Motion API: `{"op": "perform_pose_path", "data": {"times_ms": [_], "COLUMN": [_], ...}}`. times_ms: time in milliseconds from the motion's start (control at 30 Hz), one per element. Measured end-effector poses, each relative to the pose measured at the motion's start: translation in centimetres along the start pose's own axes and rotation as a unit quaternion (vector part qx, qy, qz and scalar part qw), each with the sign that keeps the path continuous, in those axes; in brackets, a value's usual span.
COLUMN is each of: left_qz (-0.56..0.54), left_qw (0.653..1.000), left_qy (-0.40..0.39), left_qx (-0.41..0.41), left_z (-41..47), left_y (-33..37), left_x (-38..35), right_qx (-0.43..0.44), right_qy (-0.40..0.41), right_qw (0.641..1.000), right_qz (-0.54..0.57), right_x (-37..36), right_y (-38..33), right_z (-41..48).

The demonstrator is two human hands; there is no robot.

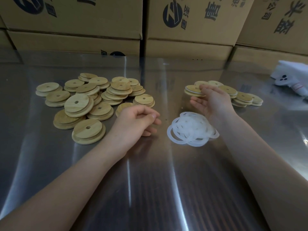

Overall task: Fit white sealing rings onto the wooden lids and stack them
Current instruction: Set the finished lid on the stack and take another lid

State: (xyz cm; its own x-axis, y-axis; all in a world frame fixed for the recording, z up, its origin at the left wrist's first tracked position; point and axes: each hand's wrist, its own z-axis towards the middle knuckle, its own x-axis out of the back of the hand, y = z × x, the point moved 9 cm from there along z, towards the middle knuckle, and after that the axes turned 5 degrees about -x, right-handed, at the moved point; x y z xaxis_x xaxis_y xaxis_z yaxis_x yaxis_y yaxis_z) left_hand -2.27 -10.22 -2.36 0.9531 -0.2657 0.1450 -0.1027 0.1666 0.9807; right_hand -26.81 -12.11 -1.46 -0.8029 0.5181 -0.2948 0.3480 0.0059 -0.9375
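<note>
Roughly twenty wooden lids [76, 102] lay in the left pile, overlapping too much for an exact count. About seven ringed lids [227, 90] showed in the right group, some partly hidden. The white rings [191, 125] numbered perhaps eight, tangled together. Behind stood at least six cardboard boxes [191, 45]. There was one white bag [290, 75].

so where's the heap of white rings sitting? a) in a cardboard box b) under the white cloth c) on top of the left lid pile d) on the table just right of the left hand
d: the white rings lie in a loose heap on the metal table, right of the left hand, below the right hand that holds a wooden lid.
</note>
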Motion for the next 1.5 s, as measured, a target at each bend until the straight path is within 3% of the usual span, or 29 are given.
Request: {"op": "perform_pose_path", "data": {"times_ms": [233, 433, 633, 833, 1100, 1167, 1267, 1367, 1500], "left_qz": [0.016, 0.029, 0.078, 0.178, 0.381, 0.42, 0.452, 0.482, 0.509], "left_qw": [1.0, 0.999, 0.995, 0.975, 0.908, 0.894, 0.883, 0.872, 0.857], "left_qy": [-0.01, -0.01, 0.016, 0.08, 0.135, 0.123, 0.101, 0.076, 0.065], "left_qx": [-0.004, -0.015, -0.053, -0.107, -0.11, -0.1, -0.072, -0.045, -0.045], "left_z": [0.0, 0.1, -0.2, -0.3, 0.3, 0.5, 0.6, 0.6, 0.6], "left_y": [-0.2, 0.0, 0.8, 1.7, 1.9, 1.6, 1.0, 0.5, 0.4], "left_x": [-0.2, -0.2, 0.0, 1.5, 3.6, 3.7, 3.5, 3.1, 2.9], "right_qx": [-0.003, 0.021, 0.076, 0.112, 0.135, 0.179, 0.226, 0.22, 0.16], "right_qy": [0.041, 0.08, 0.112, 0.12, 0.119, 0.098, -0.006, -0.134, -0.232], "right_qw": [0.998, 0.985, 0.94, 0.871, 0.829, 0.829, 0.818, 0.794, 0.76], "right_qz": [-0.039, -0.148, -0.312, -0.463, -0.53, -0.52, -0.529, -0.551, -0.585], "right_x": [1.6, 2.6, 3.3, 2.5, 1.9, 0.8, -2.1, -5.0, -6.6], "right_y": [0.1, -0.2, -1.6, -2.3, -2.4, -2.9, -2.8, -1.4, 0.8], "right_z": [1.0, 1.8, 2.1, 1.7, 1.1, 0.6, -0.9, -2.9, -4.7]}}
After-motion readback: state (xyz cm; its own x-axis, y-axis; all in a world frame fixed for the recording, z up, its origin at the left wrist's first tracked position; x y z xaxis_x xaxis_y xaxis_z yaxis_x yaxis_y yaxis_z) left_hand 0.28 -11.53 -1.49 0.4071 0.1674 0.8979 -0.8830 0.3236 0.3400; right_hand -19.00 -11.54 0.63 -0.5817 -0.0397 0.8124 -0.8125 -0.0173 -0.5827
